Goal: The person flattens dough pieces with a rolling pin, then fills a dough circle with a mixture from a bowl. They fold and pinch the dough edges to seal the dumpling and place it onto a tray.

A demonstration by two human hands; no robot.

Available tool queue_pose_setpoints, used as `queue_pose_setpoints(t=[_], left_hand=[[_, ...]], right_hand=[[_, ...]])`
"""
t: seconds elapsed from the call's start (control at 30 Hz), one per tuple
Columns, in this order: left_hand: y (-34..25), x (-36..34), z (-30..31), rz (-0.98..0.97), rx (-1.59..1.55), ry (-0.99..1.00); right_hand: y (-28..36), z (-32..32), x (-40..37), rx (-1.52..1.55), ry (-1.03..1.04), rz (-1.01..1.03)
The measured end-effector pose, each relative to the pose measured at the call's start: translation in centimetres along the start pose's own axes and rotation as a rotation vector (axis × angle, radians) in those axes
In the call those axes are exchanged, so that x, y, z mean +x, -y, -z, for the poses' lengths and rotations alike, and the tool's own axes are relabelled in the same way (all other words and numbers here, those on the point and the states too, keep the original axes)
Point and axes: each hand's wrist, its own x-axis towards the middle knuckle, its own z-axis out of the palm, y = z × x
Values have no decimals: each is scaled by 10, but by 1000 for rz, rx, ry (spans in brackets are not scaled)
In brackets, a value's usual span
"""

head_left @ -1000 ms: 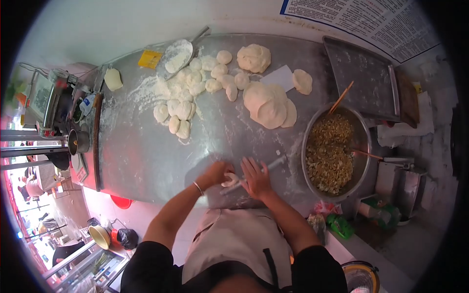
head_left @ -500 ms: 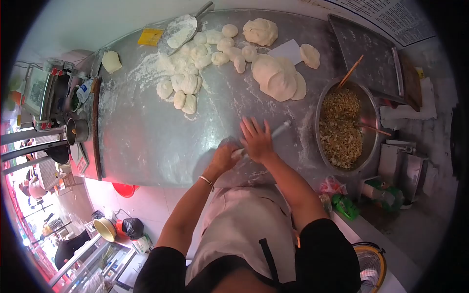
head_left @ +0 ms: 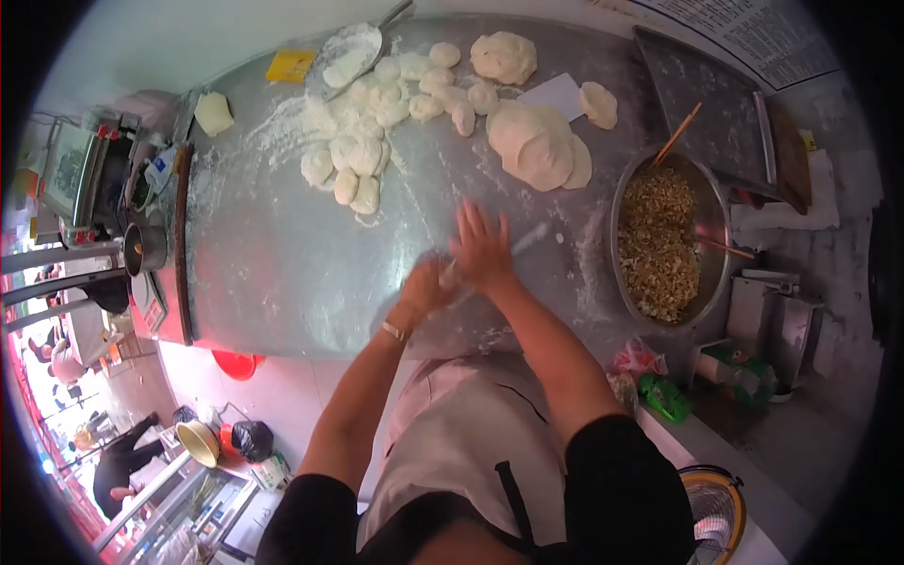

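My left hand (head_left: 424, 287), with a band at the wrist, is curled low on the metal table (head_left: 282, 254). What its fingers close around is hidden and blurred, though a pale bit shows beside them. Just to the right, my right hand (head_left: 482, 252) lies flat with fingers stretched over a slim pale rolling pin (head_left: 529, 239). The pin slants up to the right and is smeared by motion. Beyond the hands lie several small dough pieces (head_left: 356, 153) in loose flour, and a large dough slab (head_left: 532, 143) to their right.
On the right stands a steel bowl (head_left: 617, 250) of chopped filling with sticks in it. A flour scoop (head_left: 350, 55), a yellow scraper (head_left: 290, 66), a white scraper (head_left: 556, 96) and a dough lump (head_left: 504, 58) lie at the back. A dark tray (head_left: 702, 99) sits back right.
Both hands have shifted slightly up and to the left. The rolling pin has moved with them and looks more blurred. In the background at lower left, a person has changed posture.
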Motion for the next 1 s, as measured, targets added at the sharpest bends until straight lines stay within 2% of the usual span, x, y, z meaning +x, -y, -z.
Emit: queue_pose_setpoints(t=[0.03, 0.1, 0.13, 0.2, 0.3, 0.33, 0.4, 0.43, 0.47, 0.57, 0.63, 0.73, 0.77, 0.8, 0.87, 0.9, 0.93, 1.0], left_hand=[[3, 10, -8, 15, 83, 64], [16, 40, -9, 23, 265, 164], [19, 34, 0, 59, 140, 127], [21, 2, 10, 119, -128, 53], [54, -36, -30, 253, -915, -77], [46, -42, -28, 189, -680, -16], [22, -19, -21, 19, -195, 105], [16, -1, -15, 14, 21, 82], [17, 13, -9, 38, 63, 86], [27, 31, 4, 50, 142, 91], [39, 18, -4, 10, 97, 86], [71, -24, -14, 230, -515, -49], [84, -32, -38, 259, -715, 2], [69, -42, -35, 161, -469, 57], [22, -14, -4, -79, 37, 126], [20, -2, -8, -2, 141, -69], [15, 17, 5, 152, 99, 134], [27, 31, 0, 55, 166, 48]], right_hand=[[5, -4, 20, -4, -49, -63], [5, -7, 21, 26, -73, -50], [4, -7, 20, 40, -86, -39], [-3, 8, -52, 68, 48, -2], [-22, 37, -135, 142, 175, 79], [-16, 33, -125, 108, 146, 102], [-11, 3, -58, 21, 50, 133], [-2, -5, -17, 14, 11, 58], [7, -10, 7, 11, -12, -20], [10, -7, 30, 35, -37, -10], [1, 2, -35, 74, 78, 21], [-19, 36, -119, 105, 206, 61], [-17, 42, -137, 127, 259, 74], [-8, 36, -132, 97, 227, 65], [2, 2, -47, 13, 110, 65], [11, -3, -5, 22, 74, -11], [19, -3, 18, 30, 45, -88], [17, -10, 28, 40, -20, -74]])
